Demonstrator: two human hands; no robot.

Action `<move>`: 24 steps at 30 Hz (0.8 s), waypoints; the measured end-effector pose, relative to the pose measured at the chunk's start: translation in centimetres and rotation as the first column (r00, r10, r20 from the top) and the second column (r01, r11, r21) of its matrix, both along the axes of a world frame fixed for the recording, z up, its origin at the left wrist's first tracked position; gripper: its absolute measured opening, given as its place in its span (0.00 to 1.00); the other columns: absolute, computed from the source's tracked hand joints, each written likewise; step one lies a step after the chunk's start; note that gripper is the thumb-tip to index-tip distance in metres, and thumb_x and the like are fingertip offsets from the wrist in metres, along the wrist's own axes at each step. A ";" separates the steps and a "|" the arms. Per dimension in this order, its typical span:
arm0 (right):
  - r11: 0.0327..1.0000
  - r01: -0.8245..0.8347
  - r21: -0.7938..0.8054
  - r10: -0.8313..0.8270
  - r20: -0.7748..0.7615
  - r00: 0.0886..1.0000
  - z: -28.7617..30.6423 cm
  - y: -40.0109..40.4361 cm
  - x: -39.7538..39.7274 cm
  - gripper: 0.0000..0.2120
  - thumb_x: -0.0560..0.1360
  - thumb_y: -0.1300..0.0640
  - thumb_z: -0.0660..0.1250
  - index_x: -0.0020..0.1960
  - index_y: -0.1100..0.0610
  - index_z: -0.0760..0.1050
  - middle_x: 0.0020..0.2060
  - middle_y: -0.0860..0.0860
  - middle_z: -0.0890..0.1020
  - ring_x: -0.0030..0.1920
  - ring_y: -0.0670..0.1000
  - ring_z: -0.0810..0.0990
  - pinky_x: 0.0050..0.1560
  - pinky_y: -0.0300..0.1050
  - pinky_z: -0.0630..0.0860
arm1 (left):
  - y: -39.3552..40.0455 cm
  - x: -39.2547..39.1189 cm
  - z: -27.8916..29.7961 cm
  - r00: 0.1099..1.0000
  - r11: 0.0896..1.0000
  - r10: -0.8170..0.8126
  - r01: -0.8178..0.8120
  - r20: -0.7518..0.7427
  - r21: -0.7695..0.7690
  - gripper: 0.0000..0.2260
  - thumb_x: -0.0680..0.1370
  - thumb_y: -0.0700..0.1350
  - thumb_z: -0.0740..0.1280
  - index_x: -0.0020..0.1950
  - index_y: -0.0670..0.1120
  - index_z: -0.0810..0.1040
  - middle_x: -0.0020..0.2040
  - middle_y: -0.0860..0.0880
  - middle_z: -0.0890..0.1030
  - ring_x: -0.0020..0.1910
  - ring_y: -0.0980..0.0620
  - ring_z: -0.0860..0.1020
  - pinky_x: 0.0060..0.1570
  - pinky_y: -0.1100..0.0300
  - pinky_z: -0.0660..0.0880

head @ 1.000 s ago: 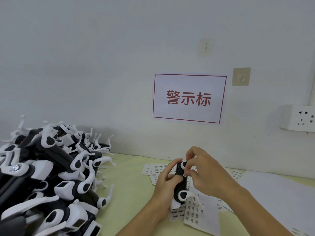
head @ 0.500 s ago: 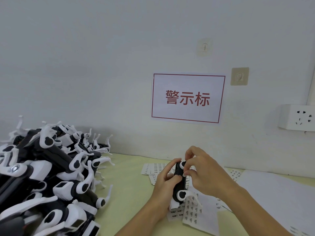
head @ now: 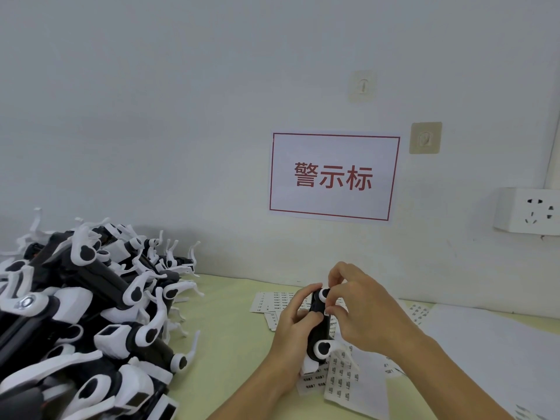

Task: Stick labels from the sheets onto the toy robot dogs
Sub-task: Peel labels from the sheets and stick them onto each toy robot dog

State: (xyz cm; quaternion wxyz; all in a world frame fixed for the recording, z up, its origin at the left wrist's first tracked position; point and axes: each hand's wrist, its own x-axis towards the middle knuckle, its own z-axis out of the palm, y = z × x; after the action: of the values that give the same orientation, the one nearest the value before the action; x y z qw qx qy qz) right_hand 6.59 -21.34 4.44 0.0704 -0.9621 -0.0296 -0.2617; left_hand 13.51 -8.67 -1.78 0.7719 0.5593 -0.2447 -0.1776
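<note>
With your left hand (head: pixel 295 324) curled round the toy robot dog (head: pixel 318 325) above the label sheets (head: pixel 342 380), press your right hand's (head: pixel 363 310) pinched fingertips firmly along its black body, where the label, probably underneath them, needs smoothing flat.

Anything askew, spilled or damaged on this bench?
Nothing looks damaged. The label sheets lie loosely overlapped at odd angles under the hands, and the toy robot dogs sit in a tangled heap at the left. The left hand grips one toy dog while the right hand pinches at it.
</note>
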 end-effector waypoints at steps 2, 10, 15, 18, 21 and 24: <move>1.000 0.002 -0.025 -0.002 0.014 1.000 0.0 0.0 -0.1 0.06 0.78 0.52 0.66 0.50 0.48 0.82 0.50 0.39 0.67 0.50 0.44 0.71 0.52 0.37 0.68 | 0.0 0.0 -0.1 1.000 1.000 -0.003 0.003 0.006 -0.004 0.22 0.69 0.44 0.67 0.60 0.60 0.81 0.46 0.39 0.80 0.47 0.44 0.82 0.57 0.43 0.77; 0.990 0.061 -0.128 -0.057 0.040 0.998 0.2 0.1 0.1 0.07 0.77 0.47 0.66 0.50 0.45 0.82 0.48 0.37 0.65 0.48 0.41 0.62 0.50 0.38 0.58 | 0.1 0.0 -0.1 0.997 0.998 0.039 -0.043 0.070 0.052 0.23 0.68 0.46 0.68 0.61 0.63 0.79 0.56 0.36 0.81 0.54 0.38 0.82 0.59 0.45 0.79; 0.982 0.113 -0.150 -0.106 0.051 0.993 0.2 0.2 0.1 0.07 0.76 0.45 0.66 0.50 0.43 0.82 0.48 0.37 0.66 0.47 0.41 0.60 0.50 0.39 0.58 | 0.1 0.0 -0.2 0.995 0.997 0.043 -0.049 0.095 0.065 0.23 0.68 0.46 0.68 0.61 0.63 0.79 0.57 0.37 0.81 0.55 0.38 0.82 0.60 0.45 0.78; 0.979 0.134 -0.157 -0.126 0.055 0.990 0.2 0.3 0.1 0.07 0.76 0.45 0.66 0.50 0.43 0.82 0.49 0.38 0.68 0.47 0.42 0.61 0.50 0.40 0.59 | 0.0 0.2 -0.3 0.995 0.997 0.041 -0.046 0.090 0.060 0.23 0.68 0.46 0.68 0.61 0.63 0.79 0.57 0.37 0.81 0.56 0.38 0.81 0.60 0.45 0.78; 0.976 0.153 -0.156 -0.145 0.065 0.987 0.2 0.4 0.2 0.07 0.76 0.45 0.67 0.50 0.43 0.83 0.51 0.38 0.70 0.47 0.42 0.61 0.50 0.41 0.58 | -0.1 0.1 -0.3 0.994 0.997 0.040 -0.045 0.097 0.056 0.23 0.68 0.46 0.68 0.61 0.63 0.79 0.57 0.37 0.80 0.56 0.37 0.81 0.61 0.44 0.78; 0.972 0.174 -0.157 -0.164 0.074 0.984 0.2 0.5 0.2 0.08 0.76 0.45 0.66 0.50 0.43 0.83 0.51 0.38 0.71 0.49 0.42 0.63 0.51 0.41 0.58 | -0.1 0.2 -0.4 0.994 0.998 0.038 -0.044 0.102 0.055 0.23 0.68 0.45 0.67 0.61 0.63 0.79 0.57 0.37 0.80 0.56 0.37 0.81 0.61 0.44 0.78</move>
State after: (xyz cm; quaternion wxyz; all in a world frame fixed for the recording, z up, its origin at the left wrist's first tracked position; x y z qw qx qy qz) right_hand 6.79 -20.89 4.68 -0.0320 -0.9552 0.0290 -0.2927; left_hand 13.66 -8.78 -2.17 0.7458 0.5943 -0.2664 -0.1402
